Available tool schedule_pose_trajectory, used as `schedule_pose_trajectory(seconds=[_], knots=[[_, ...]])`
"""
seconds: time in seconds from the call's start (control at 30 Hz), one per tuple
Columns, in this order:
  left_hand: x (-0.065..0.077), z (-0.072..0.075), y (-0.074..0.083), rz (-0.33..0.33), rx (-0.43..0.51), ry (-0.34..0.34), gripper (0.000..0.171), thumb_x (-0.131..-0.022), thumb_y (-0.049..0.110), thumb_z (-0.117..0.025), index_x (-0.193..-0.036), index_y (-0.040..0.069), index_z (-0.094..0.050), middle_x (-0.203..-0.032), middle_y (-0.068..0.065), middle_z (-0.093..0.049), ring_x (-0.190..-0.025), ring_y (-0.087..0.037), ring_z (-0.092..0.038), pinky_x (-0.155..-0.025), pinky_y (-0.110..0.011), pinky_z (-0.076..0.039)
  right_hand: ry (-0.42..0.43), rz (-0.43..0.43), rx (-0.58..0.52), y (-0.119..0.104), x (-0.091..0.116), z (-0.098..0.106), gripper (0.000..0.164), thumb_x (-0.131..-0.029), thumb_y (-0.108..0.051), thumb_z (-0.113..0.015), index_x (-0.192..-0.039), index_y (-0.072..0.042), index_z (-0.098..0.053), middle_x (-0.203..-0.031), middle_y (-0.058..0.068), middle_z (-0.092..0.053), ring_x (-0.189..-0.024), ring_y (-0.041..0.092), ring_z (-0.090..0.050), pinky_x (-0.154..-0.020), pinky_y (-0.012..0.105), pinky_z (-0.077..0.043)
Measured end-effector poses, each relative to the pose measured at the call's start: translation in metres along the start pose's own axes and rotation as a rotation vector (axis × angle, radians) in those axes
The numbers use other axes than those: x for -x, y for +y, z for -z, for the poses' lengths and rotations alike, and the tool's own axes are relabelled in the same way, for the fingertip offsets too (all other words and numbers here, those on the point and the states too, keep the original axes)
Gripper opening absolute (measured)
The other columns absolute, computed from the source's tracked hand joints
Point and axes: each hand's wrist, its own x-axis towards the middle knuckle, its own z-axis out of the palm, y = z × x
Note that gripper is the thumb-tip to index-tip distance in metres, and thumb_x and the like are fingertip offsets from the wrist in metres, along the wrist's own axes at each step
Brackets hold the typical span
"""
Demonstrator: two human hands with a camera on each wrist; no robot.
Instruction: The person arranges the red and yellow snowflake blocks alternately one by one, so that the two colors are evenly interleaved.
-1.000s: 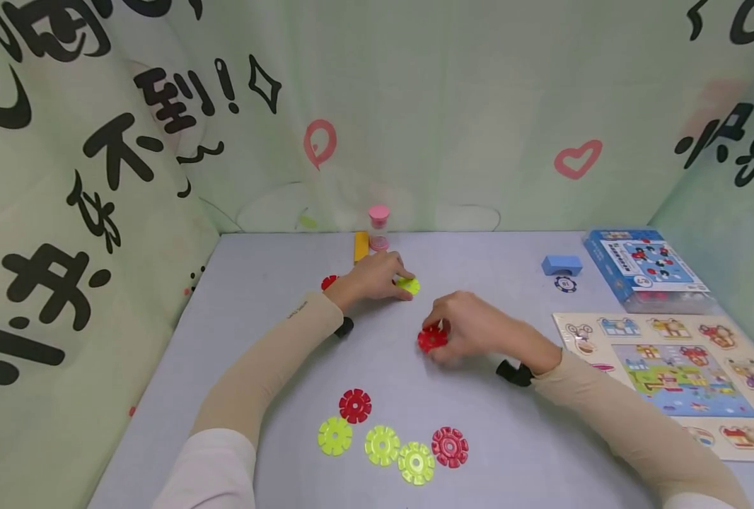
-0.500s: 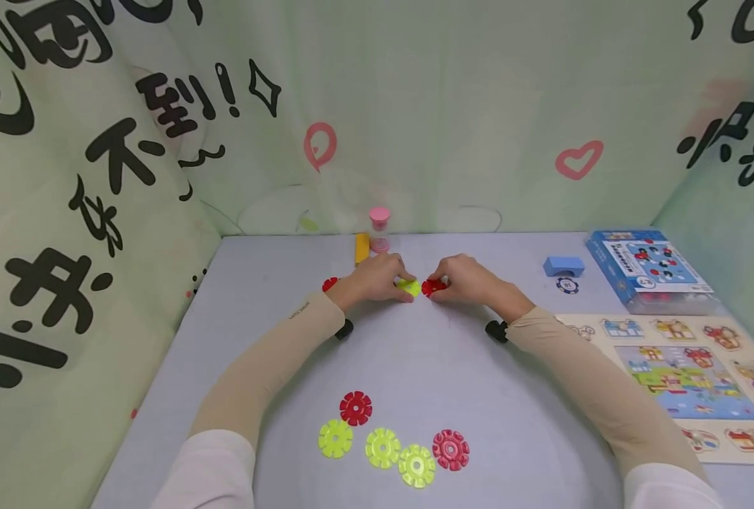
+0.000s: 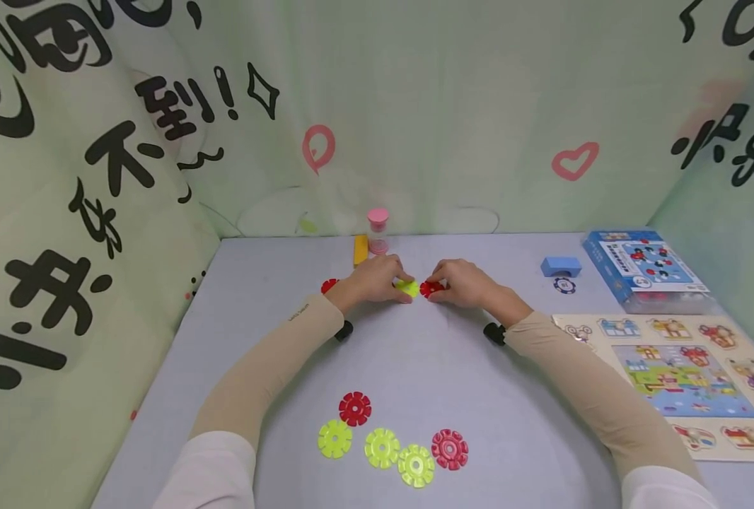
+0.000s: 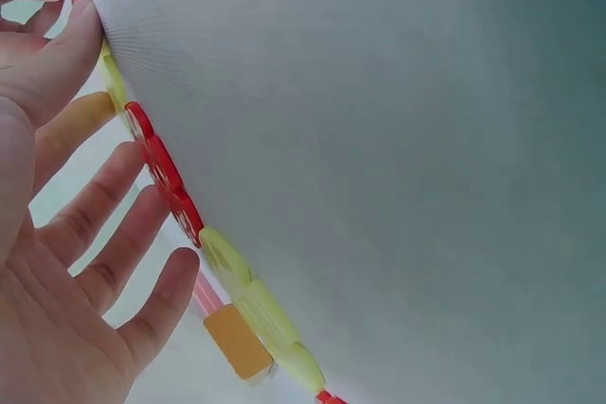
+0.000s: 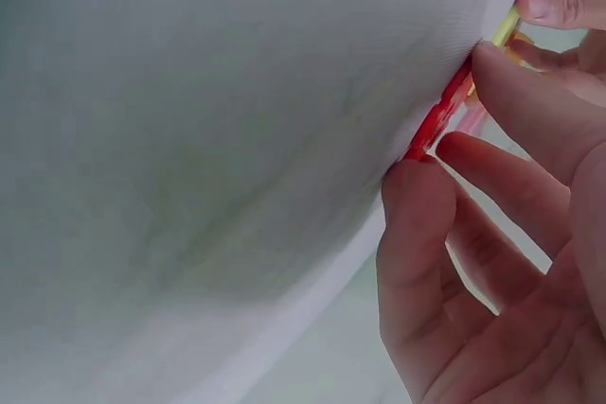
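Near the back of the table, my left hand (image 3: 374,278) pinches a yellow-green notched plastic disc (image 3: 409,288) between thumb and index finger. Just to its right, my right hand (image 3: 462,283) grips a red notched disc (image 3: 429,288), edge against the yellow-green one. In the left wrist view, a row of discs lies under the spread fingers: red discs (image 4: 163,166), then yellow-green ones (image 4: 265,314). Part of that row, a red disc (image 3: 329,284), shows left of my left hand in the head view; the hand hides the rest.
Loose red (image 3: 355,408) and yellow-green discs (image 3: 382,447) lie at the front. Behind the hands stand an orange block (image 3: 361,249) and a pink-capped sand timer (image 3: 378,230). At right are a blue block (image 3: 561,266), a boxed set (image 3: 647,268) and a picture puzzle board (image 3: 682,442).
My right hand has carried the red disc up and back until it meets the yellow-green disc, and has stayed there over the last half second. My left hand has held its place.
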Motion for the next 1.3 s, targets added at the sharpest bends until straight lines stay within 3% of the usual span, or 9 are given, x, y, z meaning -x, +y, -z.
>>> schedule_pose_trajectory(seconds=[0.13, 0.23, 0.33, 0.5, 0.6, 0.7, 0.87, 1.0, 1.3], knots=[[-0.003, -0.001, -0.002, 0.006, 0.034, -0.007, 0.056, -0.075, 0.050, -0.074, -0.125, 0.028, -0.062, -0.105, 0.006, -0.057, -0.095, -0.008, -0.049, -0.069, -0.023, -0.044, 0.047, 0.000, 0.002, -0.004, 0.009, 0.000, 0.039, -0.080, -0.025, -0.076, -0.114, -0.008, -0.070, -0.109, 0.010, -0.069, -0.092, 0.023, -0.063, -0.075, 0.035, -0.053], [-0.007, -0.001, -0.002, -0.007, 0.076, -0.008, 0.058, -0.073, 0.050, -0.076, -0.126, 0.029, -0.062, -0.109, 0.008, -0.059, -0.097, -0.006, -0.050, -0.069, -0.022, -0.044, 0.090, 0.039, 0.007, -0.022, 0.024, -0.002, 0.036, -0.079, -0.026, -0.076, -0.111, -0.009, -0.071, -0.107, 0.007, -0.068, -0.091, 0.020, -0.064, -0.075, 0.034, -0.053], [-0.013, -0.001, 0.000, -0.046, 0.126, 0.001, 0.058, -0.073, 0.049, -0.077, -0.125, 0.030, -0.062, -0.114, 0.009, -0.061, -0.099, -0.007, -0.051, -0.073, -0.022, -0.046, 0.077, 0.158, -0.018, -0.053, 0.041, -0.009, 0.032, -0.079, -0.030, -0.076, -0.107, -0.013, -0.073, -0.102, 0.001, -0.067, -0.083, 0.013, -0.063, -0.072, 0.029, -0.052], [-0.022, 0.000, 0.009, -0.124, 0.144, 0.013, 0.058, -0.073, 0.049, -0.077, -0.125, 0.028, -0.063, -0.116, 0.005, -0.062, -0.104, -0.010, -0.052, -0.082, -0.025, -0.046, -0.098, 0.404, -0.101, -0.114, 0.067, -0.027, 0.033, -0.082, -0.040, -0.072, -0.110, -0.022, -0.071, -0.098, -0.009, -0.065, -0.078, 0.003, -0.060, -0.072, 0.017, -0.048], [-0.026, -0.001, 0.015, -0.139, 0.114, -0.001, 0.059, -0.073, 0.049, -0.076, -0.126, 0.028, -0.062, -0.115, 0.004, -0.061, -0.103, -0.010, -0.051, -0.082, -0.025, -0.045, -0.146, 0.514, -0.088, -0.144, 0.078, -0.036, 0.034, -0.083, -0.043, -0.069, -0.112, -0.024, -0.069, -0.099, -0.010, -0.063, -0.082, 0.001, -0.058, -0.074, 0.013, -0.046], [-0.029, -0.003, 0.020, -0.139, 0.091, -0.016, 0.059, -0.075, 0.049, -0.075, -0.128, 0.027, -0.061, -0.114, 0.004, -0.059, -0.102, -0.010, -0.049, -0.081, -0.024, -0.044, -0.138, 0.588, 0.000, -0.163, 0.089, -0.043, 0.035, -0.083, -0.049, -0.068, -0.109, -0.025, -0.069, -0.098, -0.011, -0.061, -0.083, -0.003, -0.056, -0.072, 0.010, -0.044], [-0.032, -0.005, 0.025, -0.127, 0.075, -0.028, 0.057, -0.076, 0.049, -0.074, -0.127, 0.028, -0.061, -0.114, 0.004, -0.057, -0.102, -0.009, -0.047, -0.079, -0.024, -0.045, -0.177, 0.569, 0.141, -0.178, 0.106, -0.048, 0.045, -0.076, -0.058, -0.070, -0.106, -0.025, -0.067, -0.100, -0.011, -0.059, -0.084, -0.002, -0.053, -0.067, 0.010, -0.044], [-0.033, -0.006, 0.026, -0.106, 0.071, -0.022, 0.055, -0.075, 0.050, -0.074, -0.125, 0.029, -0.063, -0.113, 0.006, -0.056, -0.102, -0.008, -0.047, -0.079, -0.024, -0.045, -0.206, 0.534, 0.176, -0.178, 0.114, -0.049, 0.046, -0.074, -0.055, -0.073, -0.106, -0.023, -0.067, -0.098, -0.011, -0.058, -0.085, -0.001, -0.050, -0.067, 0.009, -0.043], [-0.031, -0.008, 0.024, -0.096, 0.068, -0.013, 0.054, -0.076, 0.050, -0.074, -0.125, 0.030, -0.063, -0.115, 0.006, -0.055, -0.105, -0.009, -0.047, -0.081, -0.025, -0.046, -0.166, 0.473, 0.075, -0.168, 0.121, -0.050, 0.046, -0.076, -0.053, -0.072, -0.109, -0.021, -0.065, -0.097, -0.011, -0.060, -0.084, -0.002, -0.052, -0.074, 0.012, -0.046]])
